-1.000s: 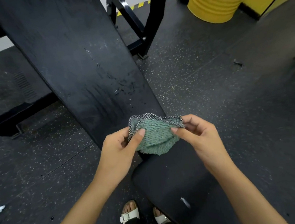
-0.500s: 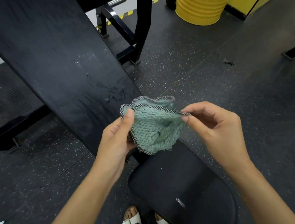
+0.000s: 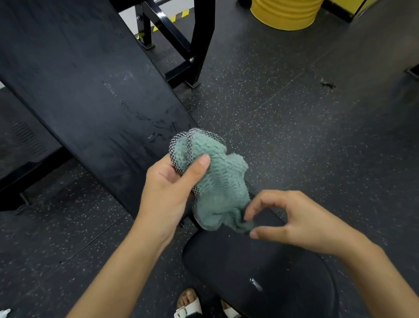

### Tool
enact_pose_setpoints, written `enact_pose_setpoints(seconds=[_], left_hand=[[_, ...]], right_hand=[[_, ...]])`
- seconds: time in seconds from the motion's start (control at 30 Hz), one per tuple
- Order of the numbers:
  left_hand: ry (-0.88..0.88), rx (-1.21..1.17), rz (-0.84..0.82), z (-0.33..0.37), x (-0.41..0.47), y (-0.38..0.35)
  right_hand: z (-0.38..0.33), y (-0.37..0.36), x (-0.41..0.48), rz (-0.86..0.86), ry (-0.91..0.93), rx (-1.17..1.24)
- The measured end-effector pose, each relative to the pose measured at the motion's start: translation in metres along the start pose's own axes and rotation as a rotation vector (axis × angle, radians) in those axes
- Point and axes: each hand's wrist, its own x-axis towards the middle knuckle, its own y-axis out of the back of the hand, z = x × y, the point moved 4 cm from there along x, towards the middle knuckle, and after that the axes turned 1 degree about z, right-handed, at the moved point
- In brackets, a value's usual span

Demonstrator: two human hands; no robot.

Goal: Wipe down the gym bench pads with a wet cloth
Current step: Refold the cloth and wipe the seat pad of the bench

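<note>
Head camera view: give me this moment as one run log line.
left hand: grips green cloth | right hand: at its lower corner, pinch unclear | seat pad: not being wiped | back pad: streaked

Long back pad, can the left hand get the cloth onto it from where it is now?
Probably yes. The left hand grips the green cloth right by the lower end of the back pad, and nothing shows between them.
</note>
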Motion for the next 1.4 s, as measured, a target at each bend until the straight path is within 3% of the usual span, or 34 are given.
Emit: enact_pose_setpoints(seconds=[0.13,0.3,0.4,0.47,0.57,0.7,0.87,0.97,1.17,1.4], left_hand=[[-0.058,0.064,-0.125,0.003,-0.002,-0.005],[-0.060,0.111,-0.133,0.005,0.001,-0.002],[-0.112,0.368,-0.070,0.007,0.006,0.008],[-0.067,0.493,-0.064,0.003,0.007,0.013],[0.126,0.415,-0.112,-0.010,0.007,0.019],[0.247,0.475,-0.131,-0.017,0.005,0.027],[0.349,0.525,0.041,-0.023,0.008,0.043],[0.288,0.395,-0.060,-0.025,0.010,0.041],[0.064,0.972,-0.200,-0.025,0.015,0.036],[0.045,1.028,-0.383,-0.031,0.018,0.034]], right_hand=[[0.005,0.000,0.009,0.215,-0.076,0.258],[0.006,-0.015,0.026,0.166,0.001,0.601],[0.006,-0.017,0.026,0.268,0.002,0.711],[0.004,-0.018,0.024,0.314,0.005,0.733],[-0.003,-0.018,0.022,0.354,0.025,0.781],[-0.005,-0.019,0.022,0.432,0.011,0.719],[-0.003,-0.022,0.022,0.521,-0.005,0.663],[-0.003,-0.022,0.021,0.578,-0.010,0.550],[-0.004,-0.027,0.023,0.572,0.072,0.426],[-0.001,-0.026,0.021,0.632,0.068,0.466]])
